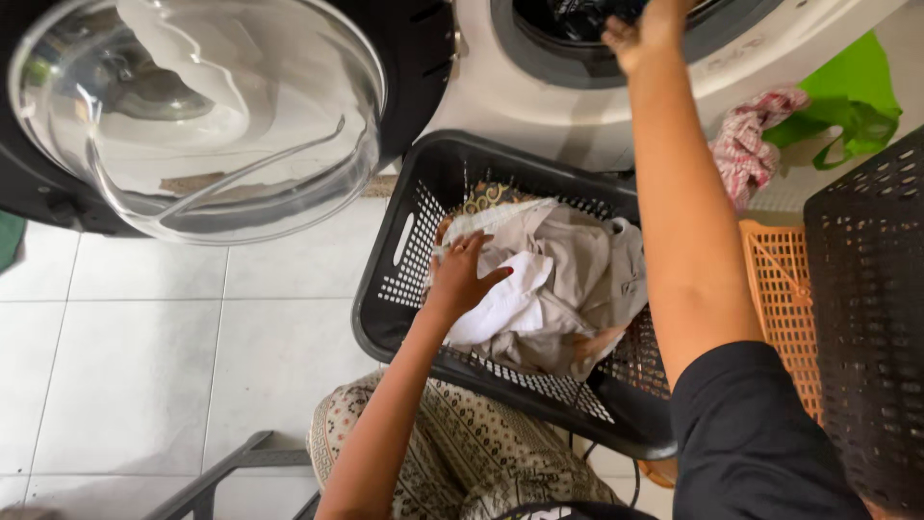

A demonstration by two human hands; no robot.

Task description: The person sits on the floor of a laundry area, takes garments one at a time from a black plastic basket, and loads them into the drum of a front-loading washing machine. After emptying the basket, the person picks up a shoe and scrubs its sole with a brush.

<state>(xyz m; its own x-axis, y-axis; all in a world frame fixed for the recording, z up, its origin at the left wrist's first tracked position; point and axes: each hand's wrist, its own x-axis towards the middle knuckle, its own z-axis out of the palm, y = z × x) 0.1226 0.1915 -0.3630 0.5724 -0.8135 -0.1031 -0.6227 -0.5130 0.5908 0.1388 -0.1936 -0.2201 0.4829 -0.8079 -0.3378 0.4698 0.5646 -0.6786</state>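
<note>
Gripping crumpled white cloth (500,303), perforated basket (404,289).

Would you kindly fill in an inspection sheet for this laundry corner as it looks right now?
Surface: pale tiled floor.
Job's things: black laundry basket holding beige and white clothes; front-loading washing machine, glass door swung open.
Clutter: orange basket, second black basket, red checked cloth, green bag.
Hands: left hand on the clothes in the basket; right hand reaching into the drum, fingers hidden.
Cables: thin black cable below the basket.
Surroundings: dark metal frame at the bottom.
</note>
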